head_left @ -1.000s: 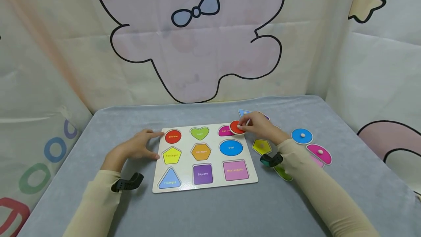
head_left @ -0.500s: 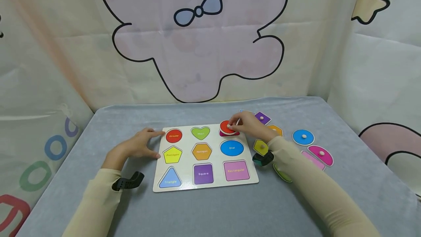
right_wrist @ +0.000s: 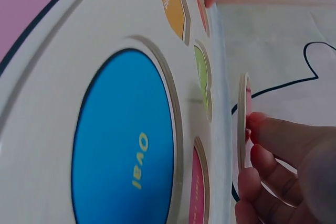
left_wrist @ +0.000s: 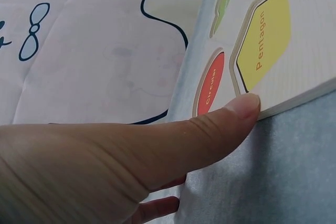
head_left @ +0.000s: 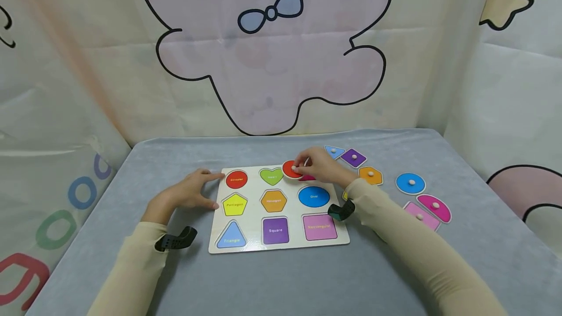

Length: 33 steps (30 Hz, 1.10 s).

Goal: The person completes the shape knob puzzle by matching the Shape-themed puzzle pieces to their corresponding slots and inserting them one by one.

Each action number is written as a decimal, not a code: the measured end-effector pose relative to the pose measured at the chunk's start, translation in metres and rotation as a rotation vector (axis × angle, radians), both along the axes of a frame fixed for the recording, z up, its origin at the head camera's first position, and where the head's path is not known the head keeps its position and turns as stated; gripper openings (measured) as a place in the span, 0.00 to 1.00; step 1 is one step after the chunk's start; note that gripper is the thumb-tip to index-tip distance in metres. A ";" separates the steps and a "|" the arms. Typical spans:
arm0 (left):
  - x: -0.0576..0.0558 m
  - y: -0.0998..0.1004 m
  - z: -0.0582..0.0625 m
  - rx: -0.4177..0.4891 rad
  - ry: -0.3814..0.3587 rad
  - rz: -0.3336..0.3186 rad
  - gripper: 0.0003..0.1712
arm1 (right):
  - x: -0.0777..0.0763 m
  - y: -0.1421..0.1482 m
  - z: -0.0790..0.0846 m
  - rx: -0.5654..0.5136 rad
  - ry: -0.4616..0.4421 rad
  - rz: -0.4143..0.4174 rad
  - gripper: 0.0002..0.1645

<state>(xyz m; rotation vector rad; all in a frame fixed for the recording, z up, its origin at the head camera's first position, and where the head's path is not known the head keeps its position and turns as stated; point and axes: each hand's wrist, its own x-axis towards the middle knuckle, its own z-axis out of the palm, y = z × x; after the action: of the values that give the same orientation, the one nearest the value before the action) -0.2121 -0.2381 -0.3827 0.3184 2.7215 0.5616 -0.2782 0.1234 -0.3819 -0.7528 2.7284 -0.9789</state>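
Observation:
On the table lies a white shape puzzle board [head_left: 253, 208] with labelled, coloured recesses such as the red circle [head_left: 236, 179], green heart [head_left: 270, 176] and blue oval [head_left: 313, 196]. My right hand [head_left: 324, 165] pinches the small knob of a red round puzzle piece [head_left: 288, 169]. That piece hangs over the board's far edge, between the heart and the partly covered magenta half-round recess [head_left: 308, 178]; the right wrist view shows it edge-on, apart from the board. With thumb and index finger extended, my left hand [head_left: 186, 193] touches the board's left edge; its thumb [left_wrist: 244, 106] is beside the yellow pentagon recess [left_wrist: 268, 38].
Right of the board lie knobbed pieces: a blue triangle [head_left: 333, 152], purple square [head_left: 352, 159], orange hexagon [head_left: 371, 176], blue oval piece [head_left: 408, 184], magenta half-round piece [head_left: 432, 210] and pink rectangle [head_left: 421, 217]. A yellow piece is mostly hidden behind the right wrist.
My right hand has moved left along the board's far edge with the red round piece, from over the half-round recess toward the heart. The left hand stays at the board's left edge.

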 end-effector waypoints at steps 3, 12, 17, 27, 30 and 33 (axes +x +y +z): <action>0.000 0.001 -0.001 -0.002 -0.003 0.005 0.53 | 0.002 -0.007 -0.001 0.001 -0.007 -0.001 0.09; 0.002 0.001 -0.004 0.003 -0.010 0.010 0.53 | 0.001 -0.026 -0.004 -0.012 -0.032 0.016 0.09; 0.002 0.001 -0.003 0.007 -0.015 0.016 0.53 | 0.001 -0.038 -0.002 -0.019 -0.041 0.038 0.08; -0.001 0.002 -0.003 -0.002 -0.015 0.016 0.53 | 0.000 -0.059 -0.001 -0.018 -0.023 0.069 0.08; -0.002 0.002 -0.002 -0.003 -0.012 0.008 0.53 | 0.002 -0.066 0.000 -0.018 -0.033 0.068 0.08; -0.003 0.001 0.000 -0.004 -0.013 0.007 0.53 | 0.003 -0.073 0.001 -0.020 -0.048 0.060 0.08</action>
<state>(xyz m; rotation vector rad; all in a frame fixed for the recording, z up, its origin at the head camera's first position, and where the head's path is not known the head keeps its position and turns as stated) -0.2148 -0.2372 -0.3827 0.3037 2.7120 0.5584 -0.2748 0.0505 -0.3812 -0.7983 2.6433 -0.9994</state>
